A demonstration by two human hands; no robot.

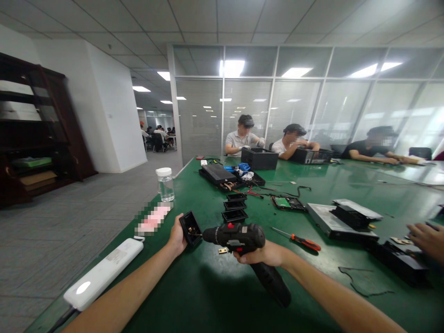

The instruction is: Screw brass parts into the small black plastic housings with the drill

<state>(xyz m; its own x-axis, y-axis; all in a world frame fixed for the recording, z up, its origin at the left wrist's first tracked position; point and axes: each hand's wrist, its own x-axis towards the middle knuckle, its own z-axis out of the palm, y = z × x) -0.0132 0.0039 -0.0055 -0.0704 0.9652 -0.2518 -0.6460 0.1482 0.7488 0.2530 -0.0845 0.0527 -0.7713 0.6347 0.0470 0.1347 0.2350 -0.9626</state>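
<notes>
My left hand (177, 237) is closed on a small black open box (190, 226), tilted so its hollow faces right. Small brass-coloured parts show inside it. In my right hand (262, 254) is a black cordless drill (236, 236), gripped by its handle and pointing left. The drill's bit reaches into the opening of the box; whether it touches a screw I cannot make out. Below the drill's nose a small brass-coloured piece (222, 250) lies on the green table (180, 296). Several similar black boxes (235, 215) stand in a row just beyond the drill.
To the right lie an orange-and-black screwdriver (305, 242) and a silver metal case (326, 222). A white power strip (104, 273) and a lidded water jar (165, 185) line the left edge. At far right is another person's hand (428, 238). Several people work across the table.
</notes>
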